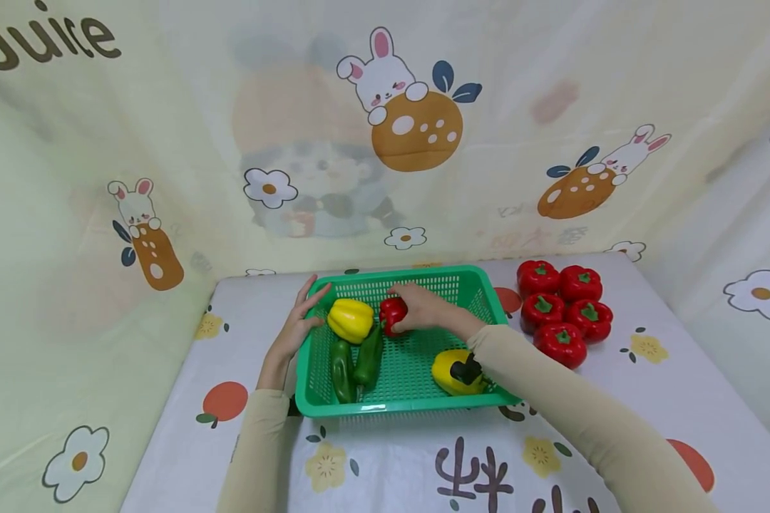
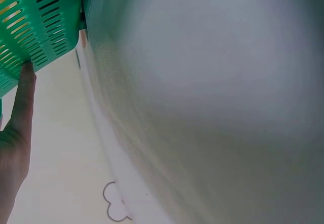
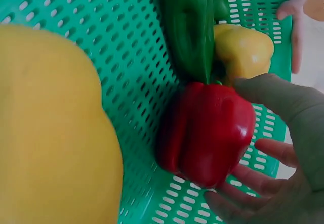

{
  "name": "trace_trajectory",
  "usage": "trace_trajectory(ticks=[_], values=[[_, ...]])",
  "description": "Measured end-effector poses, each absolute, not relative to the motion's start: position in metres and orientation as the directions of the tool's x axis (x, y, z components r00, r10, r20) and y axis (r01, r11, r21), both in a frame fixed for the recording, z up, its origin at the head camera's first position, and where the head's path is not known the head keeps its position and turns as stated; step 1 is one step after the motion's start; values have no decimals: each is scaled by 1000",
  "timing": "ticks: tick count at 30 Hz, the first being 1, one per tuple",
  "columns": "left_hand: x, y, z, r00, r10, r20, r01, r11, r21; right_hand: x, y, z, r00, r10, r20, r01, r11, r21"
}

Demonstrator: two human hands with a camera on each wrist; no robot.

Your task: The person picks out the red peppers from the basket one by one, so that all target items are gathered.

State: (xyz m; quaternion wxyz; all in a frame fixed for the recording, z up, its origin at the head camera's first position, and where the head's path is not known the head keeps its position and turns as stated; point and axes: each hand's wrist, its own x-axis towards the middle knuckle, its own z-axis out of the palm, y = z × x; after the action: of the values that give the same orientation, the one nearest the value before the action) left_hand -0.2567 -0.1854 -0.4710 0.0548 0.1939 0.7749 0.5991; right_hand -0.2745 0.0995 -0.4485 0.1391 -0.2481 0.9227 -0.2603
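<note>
A red bell pepper lies in the green plastic basket, near its back wall. My right hand reaches in from the right and holds this pepper, thumb on one side and fingers round the other, as the right wrist view shows. Against the basket's left wall rests my left hand, its fingers extended; one finger touches the slotted side in the left wrist view. A yellow bell pepper sits left of the red one. Two long green peppers, one by the wall and one beside it, lie in front.
Another yellow bell pepper is in the basket's front right corner, partly covered by a black wrist device. Several red bell peppers are grouped on the patterned tablecloth to the right. A printed curtain hangs behind the table.
</note>
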Motion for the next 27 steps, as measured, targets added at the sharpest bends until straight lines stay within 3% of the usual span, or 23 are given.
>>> trace_trajectory(ticks=[10, 20, 27], values=[[-257, -184, -471, -917, 371, 144, 233, 206, 950, -271, 89, -452, -863, -484, -141, -402, 829, -389], [-257, -183, -470, -917, 371, 144, 232, 206, 951, -269, 85, -452, -892, -432, -133, -363, 860, -359], [-257, -184, -470, -923, 359, 139, 226, 213, 951, -269, 90, -456, -881, -461, -101, -394, 836, -382]])
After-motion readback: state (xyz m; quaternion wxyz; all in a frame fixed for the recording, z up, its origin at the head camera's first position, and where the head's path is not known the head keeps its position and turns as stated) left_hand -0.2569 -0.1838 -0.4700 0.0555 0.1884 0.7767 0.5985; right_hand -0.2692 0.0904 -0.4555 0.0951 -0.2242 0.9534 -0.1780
